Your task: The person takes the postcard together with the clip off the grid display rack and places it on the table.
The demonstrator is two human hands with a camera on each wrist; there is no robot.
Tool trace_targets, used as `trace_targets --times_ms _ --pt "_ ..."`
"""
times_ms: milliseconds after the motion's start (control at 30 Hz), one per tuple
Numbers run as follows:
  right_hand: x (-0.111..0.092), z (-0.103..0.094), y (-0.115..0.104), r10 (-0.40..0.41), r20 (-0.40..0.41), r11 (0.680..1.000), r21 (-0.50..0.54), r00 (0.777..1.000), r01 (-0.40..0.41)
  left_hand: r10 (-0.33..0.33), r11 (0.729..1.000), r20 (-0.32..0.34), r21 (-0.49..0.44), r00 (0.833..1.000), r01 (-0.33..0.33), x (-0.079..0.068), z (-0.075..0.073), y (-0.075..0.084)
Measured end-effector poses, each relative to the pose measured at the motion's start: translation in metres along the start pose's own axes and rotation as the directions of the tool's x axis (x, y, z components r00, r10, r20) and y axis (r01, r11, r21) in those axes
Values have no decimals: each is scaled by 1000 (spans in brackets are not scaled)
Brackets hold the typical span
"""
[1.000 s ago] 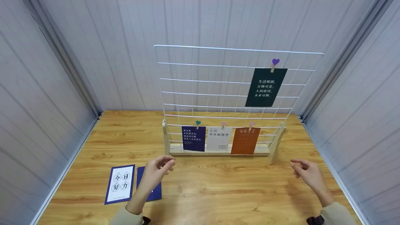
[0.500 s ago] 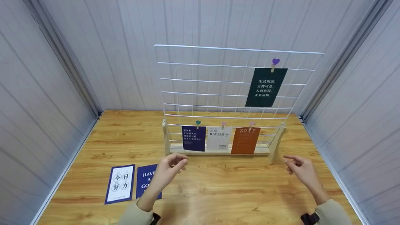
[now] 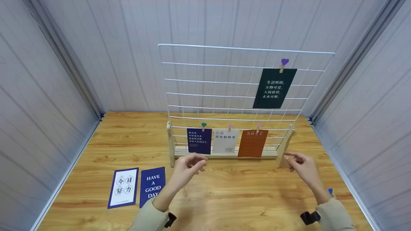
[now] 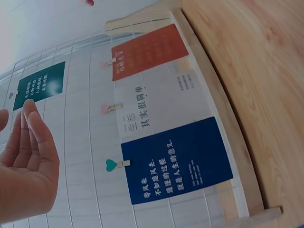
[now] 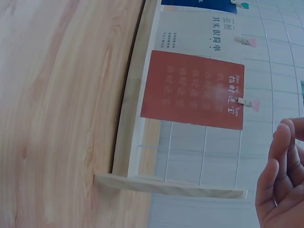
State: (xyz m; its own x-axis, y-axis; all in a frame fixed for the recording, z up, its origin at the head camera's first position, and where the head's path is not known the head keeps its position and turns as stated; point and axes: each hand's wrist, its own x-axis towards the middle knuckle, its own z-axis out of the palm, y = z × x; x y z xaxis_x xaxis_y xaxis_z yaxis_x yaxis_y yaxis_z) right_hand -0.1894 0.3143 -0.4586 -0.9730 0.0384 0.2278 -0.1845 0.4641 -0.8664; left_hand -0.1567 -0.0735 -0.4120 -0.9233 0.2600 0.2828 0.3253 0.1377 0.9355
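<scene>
My left hand [image 3: 189, 168] hovers in front of the rack's lower left, fingers loosely bent and nothing between them. My right hand [image 3: 301, 165] is near the rack's right foot, its fingers loosely curled with nothing seen in them. The white wire grid rack [image 3: 212, 80] stands in a wooden base [image 3: 224, 157]. Along its lower part hang a dark blue card [image 4: 178, 161], a white card [image 3: 224, 144] and an orange card [image 5: 194, 90], held by small heart clips. A dark green card [image 3: 275, 88] hangs at upper right under a purple heart clip [image 3: 284, 62].
On the wooden table's left lie a blue-bordered white card [image 3: 123, 187] and a blue card [image 3: 151, 184] reading "HAVE A GOOD DAY", its corner behind the left sleeve. A small blue clip [image 3: 330, 191] shows beside the right wrist. Pale panel walls [image 3: 135, 64] enclose the table.
Both hands have moved inward and slightly toward the rack, the left to the right and the right to the left. The blue card and the small blue clip are now uncovered.
</scene>
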Motion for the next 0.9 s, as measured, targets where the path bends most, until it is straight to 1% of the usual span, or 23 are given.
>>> trace_targets --times_ms 333,467,633,900 --pt "8 5 -12 -14 -11 997 77 1000 15 22 998 32 -68 999 -20 9 11 8" --pt "10 8 -16 3 -12 993 121 1000 -1 11 996 50 -88 999 -7 13 15 11" --pt "13 9 -21 15 -14 990 140 1000 -13 -5 995 79 -101 997 13 17 20 15" --pt "25 2 -35 -31 -35 988 151 999 36 38 996 88 -86 995 -30 28 26 23"
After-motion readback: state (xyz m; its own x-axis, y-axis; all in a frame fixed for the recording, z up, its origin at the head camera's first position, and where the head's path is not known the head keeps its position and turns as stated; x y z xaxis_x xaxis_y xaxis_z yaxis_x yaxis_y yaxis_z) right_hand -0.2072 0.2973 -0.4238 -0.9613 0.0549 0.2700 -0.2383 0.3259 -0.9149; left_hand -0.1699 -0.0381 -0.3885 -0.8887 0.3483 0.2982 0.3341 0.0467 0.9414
